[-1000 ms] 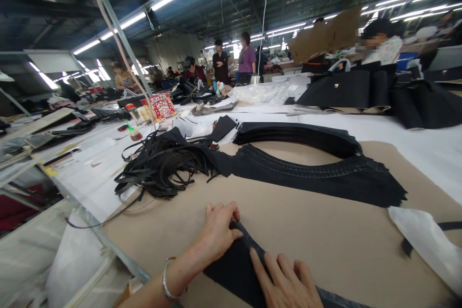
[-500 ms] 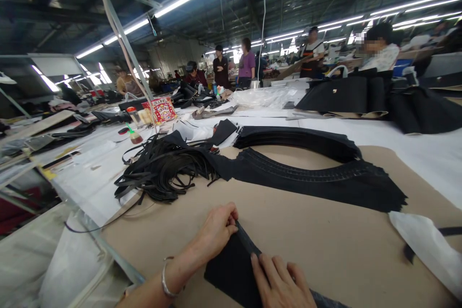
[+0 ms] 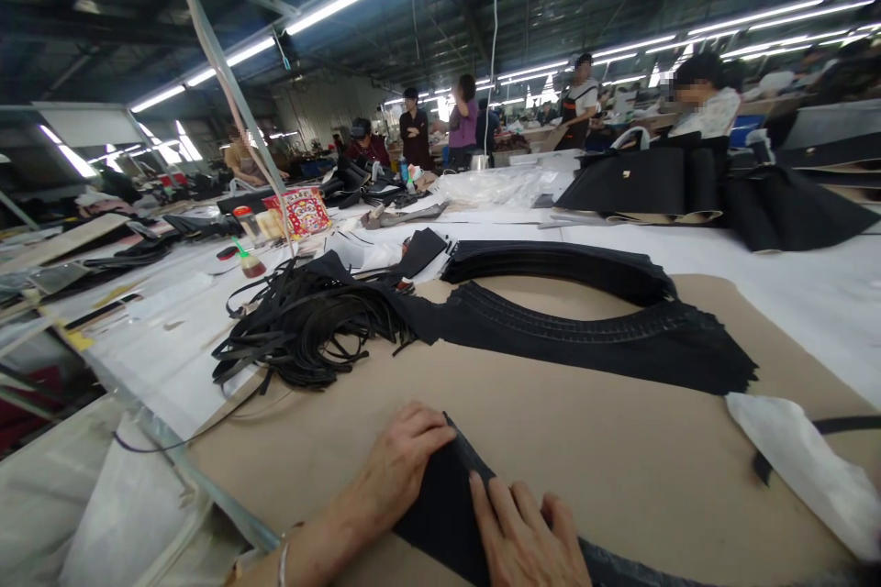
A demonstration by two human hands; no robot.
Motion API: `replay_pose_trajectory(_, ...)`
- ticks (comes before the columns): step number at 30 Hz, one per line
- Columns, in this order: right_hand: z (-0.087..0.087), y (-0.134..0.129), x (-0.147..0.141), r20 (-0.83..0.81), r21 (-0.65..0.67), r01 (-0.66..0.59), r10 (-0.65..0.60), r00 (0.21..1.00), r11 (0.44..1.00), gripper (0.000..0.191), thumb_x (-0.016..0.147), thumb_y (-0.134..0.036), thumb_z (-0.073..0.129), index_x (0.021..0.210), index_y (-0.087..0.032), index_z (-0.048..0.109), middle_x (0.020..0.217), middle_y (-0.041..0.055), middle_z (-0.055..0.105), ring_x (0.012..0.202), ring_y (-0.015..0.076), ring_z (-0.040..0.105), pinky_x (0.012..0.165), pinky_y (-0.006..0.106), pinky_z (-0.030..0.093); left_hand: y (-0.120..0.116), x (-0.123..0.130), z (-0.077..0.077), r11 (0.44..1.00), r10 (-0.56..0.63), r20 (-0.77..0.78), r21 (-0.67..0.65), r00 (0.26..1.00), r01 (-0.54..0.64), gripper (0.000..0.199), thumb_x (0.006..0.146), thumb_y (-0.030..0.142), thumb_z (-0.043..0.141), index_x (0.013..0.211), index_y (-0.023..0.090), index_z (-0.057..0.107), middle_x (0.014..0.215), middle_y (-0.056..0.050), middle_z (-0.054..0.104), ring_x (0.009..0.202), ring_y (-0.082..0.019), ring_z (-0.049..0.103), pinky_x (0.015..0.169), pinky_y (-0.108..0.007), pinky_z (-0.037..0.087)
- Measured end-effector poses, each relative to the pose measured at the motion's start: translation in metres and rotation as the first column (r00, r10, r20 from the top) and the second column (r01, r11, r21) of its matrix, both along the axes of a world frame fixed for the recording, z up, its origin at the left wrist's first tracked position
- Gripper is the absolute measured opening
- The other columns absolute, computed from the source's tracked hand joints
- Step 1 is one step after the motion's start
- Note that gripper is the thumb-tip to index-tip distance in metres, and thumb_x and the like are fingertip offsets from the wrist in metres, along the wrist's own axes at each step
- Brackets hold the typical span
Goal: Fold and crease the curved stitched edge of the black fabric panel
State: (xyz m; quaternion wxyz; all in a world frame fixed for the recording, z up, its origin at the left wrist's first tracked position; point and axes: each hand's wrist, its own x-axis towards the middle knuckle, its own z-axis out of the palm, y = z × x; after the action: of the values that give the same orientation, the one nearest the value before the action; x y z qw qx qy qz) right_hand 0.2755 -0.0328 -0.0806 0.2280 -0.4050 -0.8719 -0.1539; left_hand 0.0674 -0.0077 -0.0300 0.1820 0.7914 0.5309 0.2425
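A flat, matte black panel of leather-like sheet (image 3: pixel 440 504) lies at the near side of the work surface, below both hands. Its upper end narrows to a corner, and its far edge curves down to the right, bordered by a narrow, greyer band with a slightly rough, dull sheen; the rest looks smooth and evenly dark. The bottom of the picture cuts it off.

The left hand (image 3: pixel 403 459), a silver bangle (image 3: pixel 283 561) at its wrist, rests by the upper corner with fingers bent and drawn together; whether they pinch the panel cannot be told. The right hand (image 3: pixel 529 532) lies palm down across the panel, fingers loosely spread, fingertips touching it near the banded edge, gripping nothing visible.

Beneath is a broad, tan, smooth sheet (image 3: pixel 619 449). Farther back on it lie a fanned row of curved black pieces (image 3: pixel 585 348) with whitish marks along their overlapping edges, a neat stack of curved black pieces (image 3: pixel 551 264) behind, and a tangled heap of thin black strips (image 3: pixel 309 321) to the left. A crumpled white sheet (image 3: pixel 798 440) lies at right.
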Motion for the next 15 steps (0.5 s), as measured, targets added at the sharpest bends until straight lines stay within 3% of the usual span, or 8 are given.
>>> replay_pose_trajectory(2,0.0,0.0,-0.002,-0.011,-0.006,0.002,-0.002,1.0,1.0,0.037,0.085,-0.017,0.051,0.12,-0.027,0.061,0.09,0.0067,0.063,0.082,0.0242,0.054,0.072,0.039,0.041,-0.007,-0.005,-0.002,0.993,-0.113,-0.103,0.025,0.988,0.116,0.037,0.094,0.011,0.042,0.121,0.026,0.062,0.117,-0.004,0.066,0.111,-0.023,0.052,0.099,-0.04,0.035)
replay_pose_trajectory(4,0.001,0.001,-0.003,-0.03,-0.016,-0.005,0.004,1.0,1.0,0.036,0.084,-0.016,0.053,0.117,-0.025,0.062,0.093,0.006,0.064,0.083,0.0232,0.055,0.073,0.039,0.04,-0.011,-0.009,-0.003,0.987,-0.152,-0.171,0.028,0.973,0.159,0.042,0.093,0.011,0.043,0.128,0.029,0.058,0.121,-0.004,0.065,0.115,-0.024,0.051,0.099,-0.043,0.033)
replay_pose_trajectory(8,0.005,0.005,-0.004,-0.107,-0.077,0.007,-0.015,0.994,0.997,0.034,0.081,-0.013,0.056,0.111,-0.025,0.062,0.11,0.0046,0.066,0.095,0.0225,0.057,0.082,0.039,0.038,-0.002,-0.008,0.003,1.0,0.015,-0.092,0.008,0.996,-0.014,0.036,0.092,0.01,0.041,0.107,0.025,0.07,0.116,-0.006,0.065,0.114,-0.022,0.052,0.101,-0.039,0.035)
replay_pose_trajectory(10,0.01,0.007,-0.005,-0.142,-0.151,0.016,-0.038,0.989,0.988,0.034,0.083,-0.011,0.054,0.113,-0.024,0.06,0.112,0.0039,0.065,0.097,0.022,0.057,0.084,0.037,0.037,0.008,-0.007,0.009,0.998,0.066,-0.069,-0.006,0.995,-0.066,0.036,0.09,0.008,0.04,0.11,0.021,0.067,0.119,-0.008,0.063,0.116,-0.021,0.051,0.102,-0.037,0.036)
replay_pose_trajectory(13,0.016,0.013,-0.008,-0.168,-0.248,0.05,-0.094,0.981,0.967,0.033,0.088,-0.014,0.052,0.119,-0.021,0.055,0.104,0.0048,0.066,0.092,0.0222,0.058,0.079,0.036,0.037,0.024,-0.005,0.02,0.998,-0.006,-0.104,-0.07,0.995,-0.001,0.045,0.084,0.008,0.05,0.125,0.024,0.057,0.123,-0.006,0.061,0.119,-0.021,0.048,0.104,-0.038,0.032)
replay_pose_trajectory(15,0.02,0.017,-0.012,-0.169,-0.287,0.096,-0.15,0.974,0.953,0.03,0.088,-0.016,0.053,0.118,-0.02,0.055,0.101,0.0063,0.066,0.09,0.0236,0.059,0.076,0.037,0.037,0.034,-0.004,0.028,0.988,-0.091,-0.146,-0.136,0.985,0.072,0.047,0.078,0.01,0.058,0.123,0.026,0.058,0.12,-0.003,0.063,0.117,-0.022,0.049,0.102,-0.04,0.032)
